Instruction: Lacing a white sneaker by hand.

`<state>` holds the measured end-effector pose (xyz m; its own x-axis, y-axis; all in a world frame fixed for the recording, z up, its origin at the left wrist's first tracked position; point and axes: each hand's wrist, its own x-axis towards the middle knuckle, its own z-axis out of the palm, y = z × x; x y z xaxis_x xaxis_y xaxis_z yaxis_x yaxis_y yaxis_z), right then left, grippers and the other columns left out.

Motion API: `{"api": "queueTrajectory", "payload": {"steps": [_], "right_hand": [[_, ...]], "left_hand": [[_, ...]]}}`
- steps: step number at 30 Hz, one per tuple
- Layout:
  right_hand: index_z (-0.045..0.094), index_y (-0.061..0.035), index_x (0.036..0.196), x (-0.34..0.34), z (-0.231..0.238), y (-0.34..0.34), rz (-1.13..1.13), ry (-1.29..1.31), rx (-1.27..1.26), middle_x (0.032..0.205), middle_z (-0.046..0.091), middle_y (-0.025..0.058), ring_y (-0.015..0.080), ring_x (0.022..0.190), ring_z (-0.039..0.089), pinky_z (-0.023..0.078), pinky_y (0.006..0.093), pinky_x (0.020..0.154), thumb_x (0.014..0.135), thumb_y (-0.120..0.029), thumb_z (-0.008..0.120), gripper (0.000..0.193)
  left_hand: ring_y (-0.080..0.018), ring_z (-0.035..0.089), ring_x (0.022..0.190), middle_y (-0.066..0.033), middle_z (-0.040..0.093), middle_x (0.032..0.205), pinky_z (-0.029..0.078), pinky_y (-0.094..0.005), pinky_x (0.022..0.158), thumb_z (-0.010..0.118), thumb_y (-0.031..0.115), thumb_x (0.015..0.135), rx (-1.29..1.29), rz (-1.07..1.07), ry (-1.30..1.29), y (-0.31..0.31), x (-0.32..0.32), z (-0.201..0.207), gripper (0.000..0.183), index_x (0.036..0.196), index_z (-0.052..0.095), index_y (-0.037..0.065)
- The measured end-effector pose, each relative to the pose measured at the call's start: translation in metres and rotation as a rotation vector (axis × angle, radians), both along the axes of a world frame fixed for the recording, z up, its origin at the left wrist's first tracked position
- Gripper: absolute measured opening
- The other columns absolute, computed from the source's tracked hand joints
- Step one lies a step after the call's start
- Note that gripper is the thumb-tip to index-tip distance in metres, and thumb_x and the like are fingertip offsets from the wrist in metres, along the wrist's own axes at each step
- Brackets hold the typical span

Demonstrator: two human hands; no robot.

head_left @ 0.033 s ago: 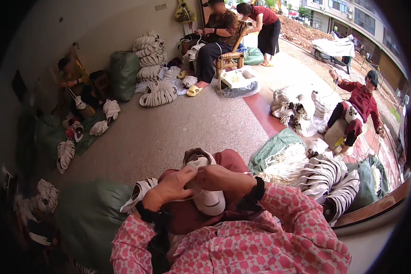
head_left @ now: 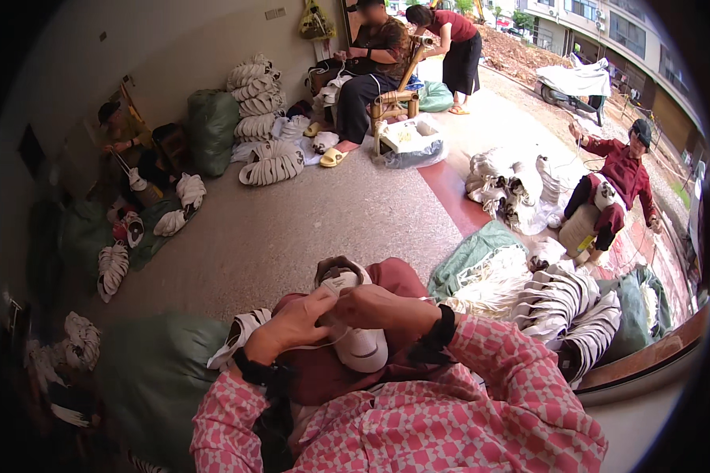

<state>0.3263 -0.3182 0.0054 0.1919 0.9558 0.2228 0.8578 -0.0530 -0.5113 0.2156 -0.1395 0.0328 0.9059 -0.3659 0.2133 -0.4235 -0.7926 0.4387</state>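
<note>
A white shoe upper (head_left: 364,352) with a brown lining rests on my lap, its rounded toe toward me. Over its middle, my left hand (head_left: 301,318) and my right hand (head_left: 386,308) meet with bent, closed fingers. Both hands pinch a thin white shoelace (head_left: 317,345); one strand loops below my left hand and another shows past my right hand. My fingertips overlap and hide the lace holes. Left of my lap lies another white shoe upper (head_left: 241,334), partly behind my left wrist.
A green sack (head_left: 162,378) stands at my left. To my right are a bundle of white laces (head_left: 493,280) on green sacking and stacked white uppers (head_left: 558,299). Co-workers sit ahead, at the far left and at the right; another person (head_left: 461,55) bends over behind a bamboo chair (head_left: 398,102).
</note>
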Motion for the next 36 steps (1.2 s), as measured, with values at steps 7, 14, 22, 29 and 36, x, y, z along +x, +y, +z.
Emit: {"api": "queueTrajectory", "payload": {"steps": [7,14,22,29,36], "right_hand": [[0.067,-0.0105,0.092,0.009,-0.005,0.002,0.048,-0.050,-0.039,0.093,0.062,0.0086,0.0320,0.084,0.065,0.050,0.0429,0.072,0.078,-0.012,0.064,0.014],[0.068,-0.0130,0.090,0.009,-0.011,0.009,0.077,-0.015,-0.102,0.089,0.063,0.0065,0.0296,0.082,0.066,0.051,0.0417,0.069,0.077,-0.017,0.067,0.013],[0.068,-0.0088,0.083,0.012,0.002,0.000,0.073,-0.289,0.097,0.095,0.062,0.0064,0.0261,0.095,0.062,0.050,0.0402,0.078,0.076,-0.011,0.061,0.010],[0.065,-0.0027,0.083,0.052,0.024,-0.032,-0.290,0.591,0.056,0.077,0.065,0.0066,0.0197,0.076,0.065,0.050,0.0302,0.064,0.085,-0.015,0.066,0.013],[0.055,0.0020,0.100,0.031,0.006,-0.014,-0.084,1.825,0.247,0.104,0.064,0.0141,0.0232,0.093,0.067,0.057,0.0341,0.079,0.098,-0.007,0.047,0.012]], "left_hand": [[-0.0308,0.059,0.081,-0.0121,0.054,0.094,0.049,-0.0372,0.071,0.082,0.019,0.068,-0.073,0.034,0.020,0.000,-0.001,-0.001,0.039,0.094,0.059,0.003],[-0.0330,0.059,0.089,-0.0134,0.052,0.093,0.048,-0.0388,0.074,0.078,0.011,0.072,-0.103,-0.005,0.149,0.004,-0.002,-0.006,0.031,0.089,0.054,0.002],[-0.0282,0.060,0.084,-0.0112,0.053,0.092,0.049,-0.0361,0.075,0.077,0.012,0.075,-0.229,0.075,0.080,-0.006,-0.010,-0.007,0.022,0.089,0.063,0.002],[-0.0225,0.059,0.086,-0.0098,0.054,0.097,0.048,-0.0313,0.078,0.064,0.019,0.089,-0.253,0.131,0.187,-0.012,0.003,-0.012,0.017,0.092,0.069,0.002],[-0.0249,0.060,0.088,-0.0085,0.053,0.094,0.048,-0.0345,0.080,0.079,0.025,0.075,-0.321,0.255,0.247,-0.022,0.005,-0.018,0.027,0.079,0.066,0.002]]}}
